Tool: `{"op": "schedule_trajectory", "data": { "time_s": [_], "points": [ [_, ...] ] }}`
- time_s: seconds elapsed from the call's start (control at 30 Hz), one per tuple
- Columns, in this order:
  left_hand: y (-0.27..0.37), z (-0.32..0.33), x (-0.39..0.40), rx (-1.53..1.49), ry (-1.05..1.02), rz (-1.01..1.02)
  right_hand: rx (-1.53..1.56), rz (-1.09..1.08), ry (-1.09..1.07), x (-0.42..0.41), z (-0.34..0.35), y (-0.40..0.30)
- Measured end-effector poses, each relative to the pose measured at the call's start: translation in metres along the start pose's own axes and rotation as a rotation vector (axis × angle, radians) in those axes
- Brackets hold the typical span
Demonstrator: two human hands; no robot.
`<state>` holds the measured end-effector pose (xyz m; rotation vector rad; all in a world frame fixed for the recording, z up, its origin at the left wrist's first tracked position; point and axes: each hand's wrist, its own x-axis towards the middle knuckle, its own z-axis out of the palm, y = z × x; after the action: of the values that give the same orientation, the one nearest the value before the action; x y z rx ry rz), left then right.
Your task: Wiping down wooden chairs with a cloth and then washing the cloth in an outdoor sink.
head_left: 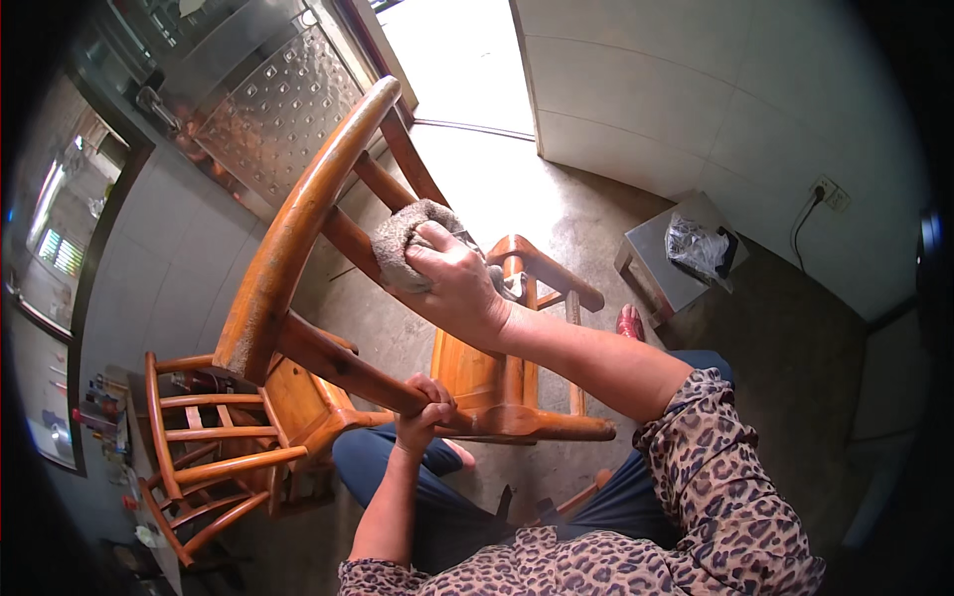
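A varnished wooden chair point(298, 231) leans tilted in front of me, its curved top rail towards the upper left. Its seat point(466, 369) shows beyond my arms. My left hand point(425, 406) grips the chair's near back post, fingers wrapped round the wood. Higher up, my right hand point(458, 272) clutches a grey-brown cloth point(406, 242) and presses it against a middle bar of the chair back. Part of that bar is hidden behind the cloth and hand. Worn, pale patches mark the lower end of the top rail.
More wooden chairs point(223, 402) stand at the left, near a cluttered shelf point(112, 417). A low grey stool point(656, 257) bearing a plastic bag point(693, 246) stands by the right wall, below a socket with a plugged-in cord point(801, 223). Bright light enters through a doorway point(469, 67).
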<state>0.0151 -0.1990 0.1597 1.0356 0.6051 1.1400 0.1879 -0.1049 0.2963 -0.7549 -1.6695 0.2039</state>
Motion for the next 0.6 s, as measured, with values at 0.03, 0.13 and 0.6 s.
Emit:
{"op": "schedule_trajectory", "data": {
  "time_s": [0.03, 0.13, 0.6],
  "points": [
    [0.001, 0.003, 0.000, 0.009, -0.003, 0.007, 0.000, 0.000, 0.005, -0.005, 0.000, 0.003],
    [-0.002, 0.005, -0.002, 0.006, 0.001, 0.012, -0.005, -0.012, 0.036, -0.025, -0.005, 0.011],
    [0.000, 0.006, 0.000, 0.049, -0.061, -0.027, -0.081, 0.038, 0.143, 0.044, -0.007, 0.060]
  ]
}}
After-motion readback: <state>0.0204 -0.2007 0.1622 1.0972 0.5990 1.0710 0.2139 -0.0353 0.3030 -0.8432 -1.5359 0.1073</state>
